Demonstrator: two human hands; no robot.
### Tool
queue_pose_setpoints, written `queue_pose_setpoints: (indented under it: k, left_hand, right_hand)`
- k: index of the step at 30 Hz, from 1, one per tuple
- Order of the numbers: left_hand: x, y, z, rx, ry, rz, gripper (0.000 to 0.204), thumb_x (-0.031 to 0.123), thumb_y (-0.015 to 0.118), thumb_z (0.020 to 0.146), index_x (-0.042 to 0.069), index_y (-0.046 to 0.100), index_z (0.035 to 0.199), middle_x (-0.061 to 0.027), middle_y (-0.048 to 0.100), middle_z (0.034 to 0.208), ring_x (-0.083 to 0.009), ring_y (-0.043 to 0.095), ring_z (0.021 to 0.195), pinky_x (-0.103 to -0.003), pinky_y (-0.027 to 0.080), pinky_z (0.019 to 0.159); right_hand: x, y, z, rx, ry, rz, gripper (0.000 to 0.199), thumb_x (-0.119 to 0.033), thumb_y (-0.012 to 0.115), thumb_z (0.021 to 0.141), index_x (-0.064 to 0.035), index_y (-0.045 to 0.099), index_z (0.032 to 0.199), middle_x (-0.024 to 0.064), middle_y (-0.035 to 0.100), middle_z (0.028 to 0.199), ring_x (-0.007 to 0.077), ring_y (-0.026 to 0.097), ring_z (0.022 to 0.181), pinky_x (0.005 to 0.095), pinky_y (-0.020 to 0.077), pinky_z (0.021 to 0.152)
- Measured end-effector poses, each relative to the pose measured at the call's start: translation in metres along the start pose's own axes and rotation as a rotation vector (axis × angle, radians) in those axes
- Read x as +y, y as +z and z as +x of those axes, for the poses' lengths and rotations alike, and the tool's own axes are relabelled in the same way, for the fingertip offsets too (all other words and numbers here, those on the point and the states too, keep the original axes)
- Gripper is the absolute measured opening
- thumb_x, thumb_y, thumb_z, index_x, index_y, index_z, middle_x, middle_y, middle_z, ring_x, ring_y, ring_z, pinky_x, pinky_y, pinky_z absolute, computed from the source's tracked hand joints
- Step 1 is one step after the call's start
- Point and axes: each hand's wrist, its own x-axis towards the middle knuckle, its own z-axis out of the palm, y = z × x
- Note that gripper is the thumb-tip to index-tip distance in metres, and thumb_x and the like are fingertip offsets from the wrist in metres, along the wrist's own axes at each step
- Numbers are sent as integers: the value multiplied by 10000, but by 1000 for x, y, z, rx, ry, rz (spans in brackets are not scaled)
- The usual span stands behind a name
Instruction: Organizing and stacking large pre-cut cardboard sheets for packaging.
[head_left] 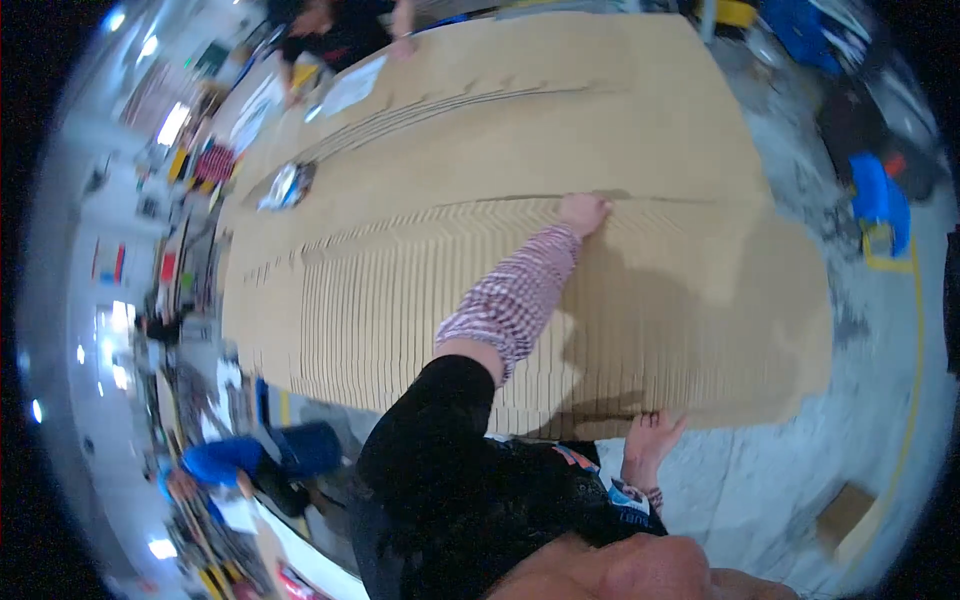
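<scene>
A long row of overlapping brown cardboard sheets (pixel 380 310) lies fanned out, their edges making close parallel lines. My left hand (pixel 583 213), below a checked sleeve cover, reaches across the row with its fingers closed on the far edge of the sheets. At the near edge, my right hand (pixel 652 437) has its fingers bent against the cardboard and its thumb out to the side. The undersides of the fingers are hidden on both hands. My arm's shadow falls over the sheets to the right.
Broad flat cardboard (pixel 650 130) extends behind the row, with a crumpled silver-blue packet (pixel 288 186) on it. A co-worker (pixel 335 30) leans over the far side. Another person in blue (pixel 225 465) is at lower left. A cardboard piece (pixel 846 515) lies on the floor.
</scene>
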Motion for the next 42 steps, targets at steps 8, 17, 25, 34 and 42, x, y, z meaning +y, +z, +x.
queue_pose_setpoints:
  k: [8,17,25,34,42]
  left_hand:
    - [27,-33,-27,311,62,-162,547,442,397,785,125,297,1220,-197,306,1227,-372,217,1168,-506,162,940]
    - [39,-46,-194,283,258,-306,558,351,488,770,133,271,1236,-162,194,1295,-368,164,1186,-515,132,945]
    - [16,-19,-434,448,-96,-641,482,296,503,780,111,345,1197,-173,290,1241,-347,259,1149,-421,214,943]
    - [-62,19,-631,714,-509,-900,380,269,499,784,62,442,1097,-158,456,1088,-307,427,1009,-364,344,851]
    - [-193,4,-758,554,-593,-736,389,296,473,798,43,442,1091,-161,500,981,-300,484,917,-343,391,774]
  right_hand:
    - [-42,-25,30,-72,179,-61,657,-481,491,738,66,361,1078,147,392,1076,228,373,987,355,289,891]
    - [-133,-12,78,187,-54,-139,612,-399,496,762,-2,283,1177,151,287,1202,256,315,1108,400,294,923]
    - [-52,49,43,-254,-191,-405,494,-362,393,823,-16,318,1167,123,339,1177,260,352,1084,389,310,911]
    - [180,98,-55,-547,172,-771,454,-283,390,843,-13,277,1190,135,382,1114,248,406,1012,371,376,839]
    - [384,110,-135,-673,472,-921,322,-208,389,841,-27,363,1106,132,421,1059,209,442,939,328,404,781]
